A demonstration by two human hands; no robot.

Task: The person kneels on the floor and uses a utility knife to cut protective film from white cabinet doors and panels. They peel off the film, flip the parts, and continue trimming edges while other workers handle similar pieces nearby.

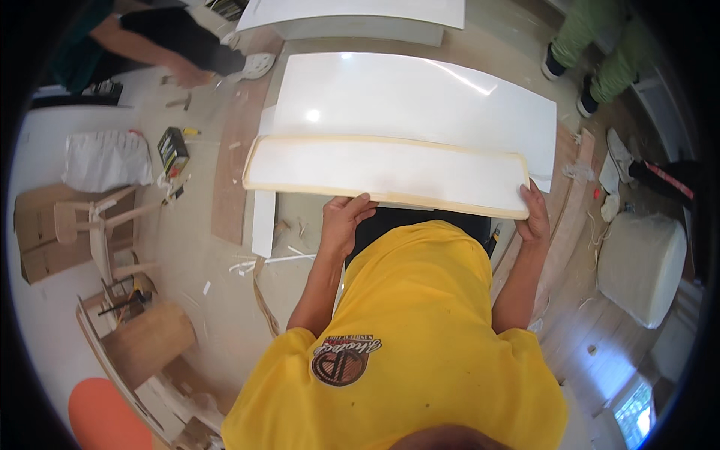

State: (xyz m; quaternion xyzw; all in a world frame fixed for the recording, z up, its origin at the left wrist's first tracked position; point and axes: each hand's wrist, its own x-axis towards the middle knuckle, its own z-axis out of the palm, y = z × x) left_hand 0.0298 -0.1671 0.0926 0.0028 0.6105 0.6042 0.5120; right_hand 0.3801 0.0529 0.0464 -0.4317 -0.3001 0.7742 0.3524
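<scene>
A: Hidden stuff, quick. Left hand: fingertips curl over the near edge of the white panel, pads not visible. Right hand, same, its grip on the corner mostly seen from the back.

B: Underside of that panel?

A: Not visible. It also covers the near strip of the big white board beneath.

B: Other people?

A: Crouching person top left, cut by the rim. Green-trousered legs top right, body out of frame.

B: Small yellow-black box?

A: Too small to tell. The yellow shirt hides the floor below.

Black-yellow box on floor
</scene>
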